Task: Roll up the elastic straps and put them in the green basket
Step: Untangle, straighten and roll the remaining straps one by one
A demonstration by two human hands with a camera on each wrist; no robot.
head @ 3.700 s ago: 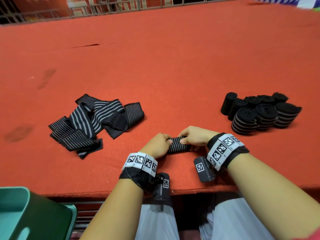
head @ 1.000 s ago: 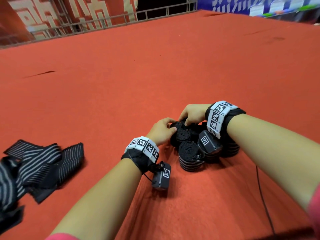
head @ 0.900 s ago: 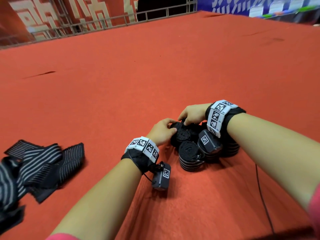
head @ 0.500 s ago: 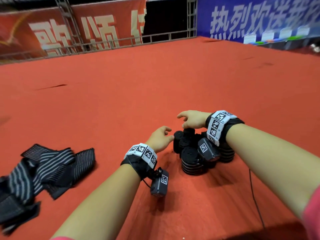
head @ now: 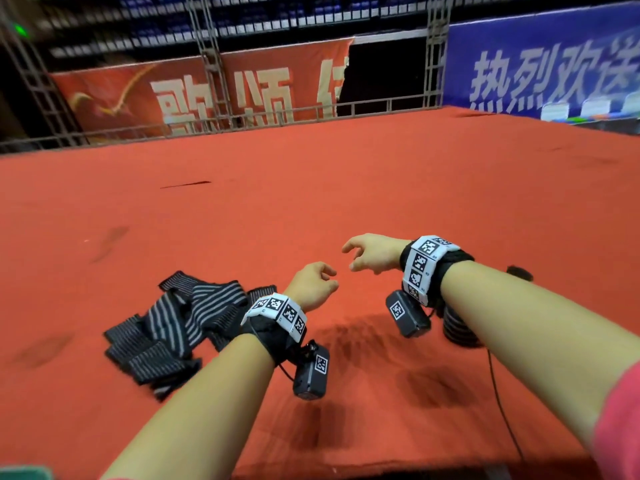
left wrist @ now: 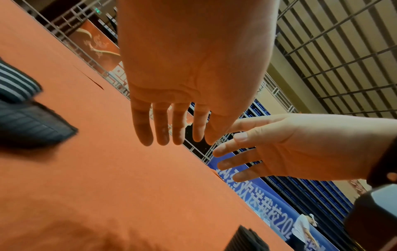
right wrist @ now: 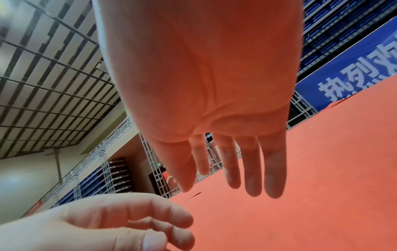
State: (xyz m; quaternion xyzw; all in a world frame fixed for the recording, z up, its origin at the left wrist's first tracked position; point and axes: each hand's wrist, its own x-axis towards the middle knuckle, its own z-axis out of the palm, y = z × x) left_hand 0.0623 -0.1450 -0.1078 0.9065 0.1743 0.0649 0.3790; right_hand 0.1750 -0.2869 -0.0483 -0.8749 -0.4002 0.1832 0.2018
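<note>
fingers [left wrist: 163, 125] of left hand [head: 311, 289] straight to loosely bent, holding nothing; fingers [right wrist: 253, 163] of right hand [head: 372, 252] likewise spread and relaxed, empty, raised over red carpet [head: 311, 188] at mid frame. both hands near each other, apart from every strap.

pile of loose elastic straps [head: 173, 323], black with grey stripes, lying flat and overlapped at lower left of the head view, just left of the left wrist. rolled straps [head: 457, 329] mostly hidden under the right forearm at right of frame; only one striped roll's side showing, count impossible to tell.

step in hand, judged: reaching for the next loose strap. best done by taking one strap only from the top of the pile, pulling it free of the tangle, laying it straight, then rolling tight from one end with both thumbs so the roll stays even and does not spring open.

green basket [head: 24, 474] barely seen, a green sliver at the bottom left corner; inside hidden, contents impossible to tell. rolls sitting on the carpet, not yet in the basket.
</note>
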